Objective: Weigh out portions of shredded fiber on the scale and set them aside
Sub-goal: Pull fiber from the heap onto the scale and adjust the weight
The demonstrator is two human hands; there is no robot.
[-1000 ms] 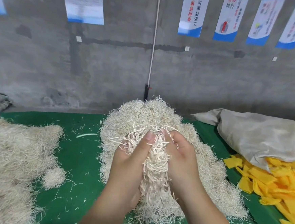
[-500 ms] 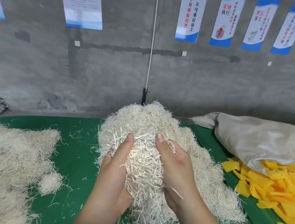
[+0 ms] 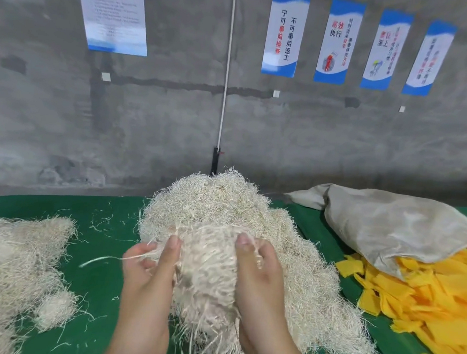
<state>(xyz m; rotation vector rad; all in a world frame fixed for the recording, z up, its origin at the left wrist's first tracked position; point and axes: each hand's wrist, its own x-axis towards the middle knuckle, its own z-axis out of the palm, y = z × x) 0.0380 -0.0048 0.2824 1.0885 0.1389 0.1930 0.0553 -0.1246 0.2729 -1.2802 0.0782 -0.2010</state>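
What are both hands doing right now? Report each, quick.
Left hand: closed on the clump of shredded fiber, thumb pressed into it.
Right hand: closed on the same clump from the other side.

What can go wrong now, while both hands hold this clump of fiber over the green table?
Loose strands hang from the fiber clump between the left hand and right hand; some may fall back onto the big fiber pile, changing the portion. No scale is visible, so the carry may scatter strands toward the yellow pieces.
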